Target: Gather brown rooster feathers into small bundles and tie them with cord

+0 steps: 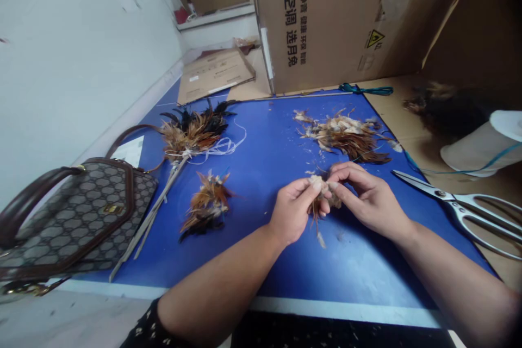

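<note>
My left hand pinches a small tuft of brown and tan feathers between thumb and fingers. Against the same tuft, the thumb and forefinger of my right hand are pressed together at its pale upper end. Some feather tips hang down below my hands; the grip points are partly hidden by my fingers. Beyond my hands lies a larger pile of loose brown and cream feathers. To the left rests a small bunch of orange, brown and black feathers.
Feather-topped sticks with white string lie beside a patterned handbag at left. Scissors, partly open, and a white spool with teal ribbon are at right. A big cardboard box stands behind the blue tabletop.
</note>
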Motion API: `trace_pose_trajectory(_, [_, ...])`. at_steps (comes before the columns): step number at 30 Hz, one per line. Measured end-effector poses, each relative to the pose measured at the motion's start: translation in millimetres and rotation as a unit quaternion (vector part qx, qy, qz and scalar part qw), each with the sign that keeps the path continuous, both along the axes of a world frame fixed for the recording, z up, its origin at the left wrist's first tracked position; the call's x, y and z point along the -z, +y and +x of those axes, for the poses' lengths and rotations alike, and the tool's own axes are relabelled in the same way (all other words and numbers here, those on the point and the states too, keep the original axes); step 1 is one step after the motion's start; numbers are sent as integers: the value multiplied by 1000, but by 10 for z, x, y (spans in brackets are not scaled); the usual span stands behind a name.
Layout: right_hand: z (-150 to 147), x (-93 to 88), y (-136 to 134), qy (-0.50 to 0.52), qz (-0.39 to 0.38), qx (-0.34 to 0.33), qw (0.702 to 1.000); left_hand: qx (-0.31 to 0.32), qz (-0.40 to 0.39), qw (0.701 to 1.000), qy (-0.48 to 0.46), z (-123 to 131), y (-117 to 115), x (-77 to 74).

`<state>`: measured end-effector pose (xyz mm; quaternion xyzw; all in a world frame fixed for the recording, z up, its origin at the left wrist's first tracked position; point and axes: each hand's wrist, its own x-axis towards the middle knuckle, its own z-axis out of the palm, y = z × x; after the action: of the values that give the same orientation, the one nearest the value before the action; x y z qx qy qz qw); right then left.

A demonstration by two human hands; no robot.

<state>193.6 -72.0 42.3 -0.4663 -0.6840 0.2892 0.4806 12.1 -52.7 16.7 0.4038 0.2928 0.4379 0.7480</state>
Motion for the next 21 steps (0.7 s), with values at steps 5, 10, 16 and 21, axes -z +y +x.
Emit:
trace_pose_trajectory(5, [-30,-30,-7,-20,19,6,1000,19,20,998,52,-21,-7,35])
trace_pose_trajectory(10, [-31,-13,-2,-23,33,5,999,38,33,997,60,-31,-3,70])
trace_pose_trajectory(16, [-21,4,-18,-27,-22,-64,997,18,-32,999,-25,-68,50,-59])
trace_pose_trajectory(21, [-51,43,-37,-56,-8,-54,997,-7,-45,998,-54,-110,116,-87])
